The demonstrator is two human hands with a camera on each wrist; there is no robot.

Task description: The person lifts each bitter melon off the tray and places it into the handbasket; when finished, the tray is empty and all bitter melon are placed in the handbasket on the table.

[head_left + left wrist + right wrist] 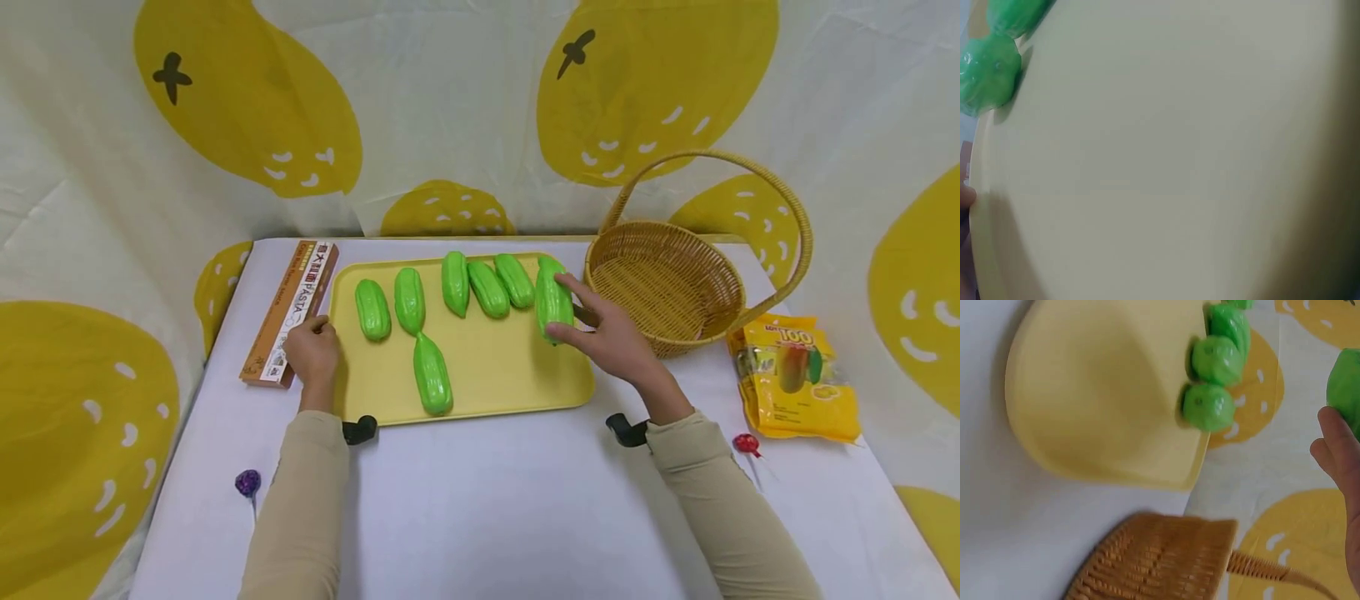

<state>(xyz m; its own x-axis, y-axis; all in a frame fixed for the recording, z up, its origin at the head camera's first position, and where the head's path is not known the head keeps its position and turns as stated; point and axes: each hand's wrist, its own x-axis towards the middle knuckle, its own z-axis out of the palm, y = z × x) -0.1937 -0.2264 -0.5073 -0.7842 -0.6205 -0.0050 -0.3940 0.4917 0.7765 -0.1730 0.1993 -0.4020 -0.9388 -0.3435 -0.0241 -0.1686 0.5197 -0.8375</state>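
My right hand holds a glossy green ridged gourd between thumb and fingers, over the right end of a yellow tray. The right wrist view shows that gourd raised off the tray at the right edge. My left hand, its fingers curled, grips the tray's left rim; a fingertip shows against the rim in the left wrist view. Several similar gourds lie on the tray: a group along the back, and on the left two tip to tip beside another.
A wicker basket with a tall handle stands right of the tray. A pasta box lies beside its left edge. Farther right is a yellow candy bag. A red lollipop and a purple lollipop lie near the forearms.
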